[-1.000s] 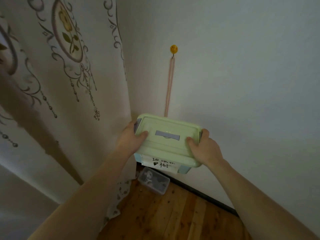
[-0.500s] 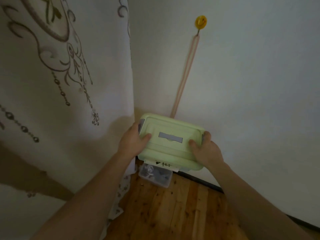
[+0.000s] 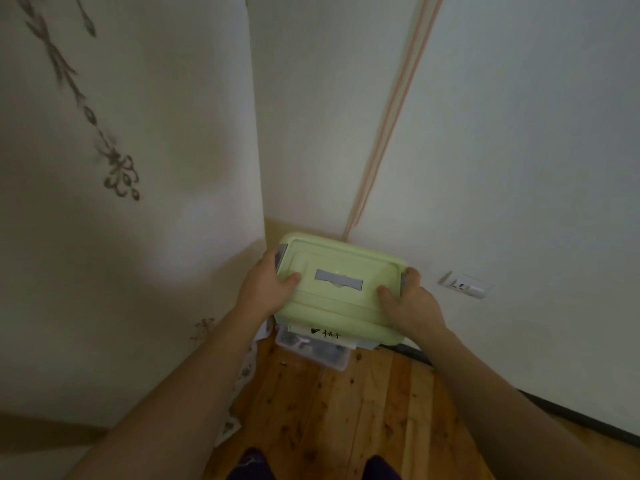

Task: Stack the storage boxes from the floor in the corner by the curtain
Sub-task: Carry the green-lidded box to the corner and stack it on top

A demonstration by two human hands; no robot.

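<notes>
- Two hands on the pale green rectangular plastic storage box (image 3: 341, 289), one at each short end: left hand (image 3: 265, 289) and right hand (image 3: 410, 301) both curl round its rim, thumbs on the lid.
- It hangs in the corner by the white patterned curtain (image 3: 131, 202), above a small clear plastic box (image 3: 313, 349) on the wooden floor (image 3: 346, 410).
- Looks stiff, probably lightish, a bit slippery, so gripping by the latched ends seems smart.
</notes>
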